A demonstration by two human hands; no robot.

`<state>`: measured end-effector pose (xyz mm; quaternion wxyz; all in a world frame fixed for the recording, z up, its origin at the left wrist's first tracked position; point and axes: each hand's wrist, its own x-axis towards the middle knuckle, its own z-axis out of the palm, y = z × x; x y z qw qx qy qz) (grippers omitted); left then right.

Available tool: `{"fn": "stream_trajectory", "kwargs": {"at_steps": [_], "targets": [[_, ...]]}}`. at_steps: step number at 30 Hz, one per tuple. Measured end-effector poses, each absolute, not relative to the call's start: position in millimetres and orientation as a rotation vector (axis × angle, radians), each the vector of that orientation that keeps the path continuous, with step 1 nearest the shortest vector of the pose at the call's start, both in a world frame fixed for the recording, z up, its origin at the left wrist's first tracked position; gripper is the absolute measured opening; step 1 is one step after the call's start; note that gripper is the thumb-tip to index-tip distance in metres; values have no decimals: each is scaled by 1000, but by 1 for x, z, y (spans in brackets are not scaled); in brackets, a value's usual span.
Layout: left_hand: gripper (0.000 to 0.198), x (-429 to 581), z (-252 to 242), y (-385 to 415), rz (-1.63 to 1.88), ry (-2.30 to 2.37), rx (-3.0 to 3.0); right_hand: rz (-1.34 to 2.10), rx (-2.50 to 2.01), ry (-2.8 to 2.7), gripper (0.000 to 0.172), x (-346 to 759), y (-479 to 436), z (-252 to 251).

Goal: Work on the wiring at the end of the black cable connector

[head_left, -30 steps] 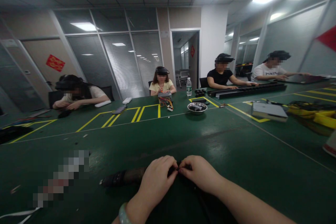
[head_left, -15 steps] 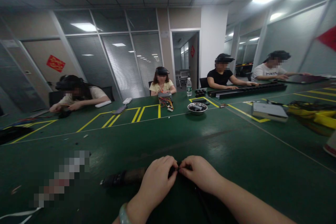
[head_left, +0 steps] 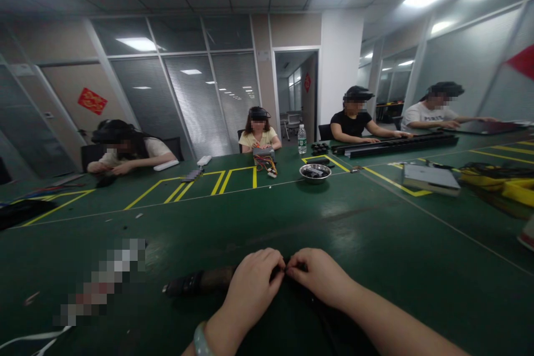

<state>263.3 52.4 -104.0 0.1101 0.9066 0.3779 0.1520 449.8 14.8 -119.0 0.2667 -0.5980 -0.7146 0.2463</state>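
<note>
My left hand (head_left: 252, 286) and my right hand (head_left: 319, 275) meet fingertip to fingertip near the front edge of the green table (head_left: 375, 245). Both are closed in a pinch on a small dark part (head_left: 286, 270) between them, too small to name. A long dark cylindrical object (head_left: 198, 282) lies on the table and runs left from under my left hand. A pale green bracelet (head_left: 199, 340) circles my left wrist. More dark material lies under my forearms.
A metal bowl (head_left: 315, 171) sits mid-table with a water bottle (head_left: 302, 139) behind it. A grey flat box (head_left: 431, 178) and yellow trays (head_left: 515, 189) lie right. Several people sit at the far side, working. A blurred patch (head_left: 104, 281) lies left.
My hands stay pinched together in the same spot. The view has shifted down very slightly.
</note>
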Motion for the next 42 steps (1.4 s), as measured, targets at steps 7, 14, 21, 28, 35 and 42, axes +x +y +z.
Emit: {"fn": "stream_trajectory", "kwargs": {"at_steps": [7, 14, 21, 28, 35, 42], "targets": [[10, 262, -110, 54, 519, 1097, 2660, 650, -1621, -1931, 17, 448, 14, -118], [9, 263, -102, 50, 481, 1132, 2671, 568, -1679, -1935, 16, 445, 14, -119], [8, 264, -103, 50, 476, 1132, 2669, 519, -1733, -1920, 19, 442, 15, -124], [15, 262, -99, 47, 471, 1141, 2669, 379, -1715, -1873, 17, 434, 10, -121], [28, 264, -98, 43, 569, 1097, 2696, 419, -1675, -1957, 9, 432, 16, -122], [59, 260, -96, 41, 656, 1000, 2773, 353, -1799, -1939, 18, 451, 25, -110]]}}
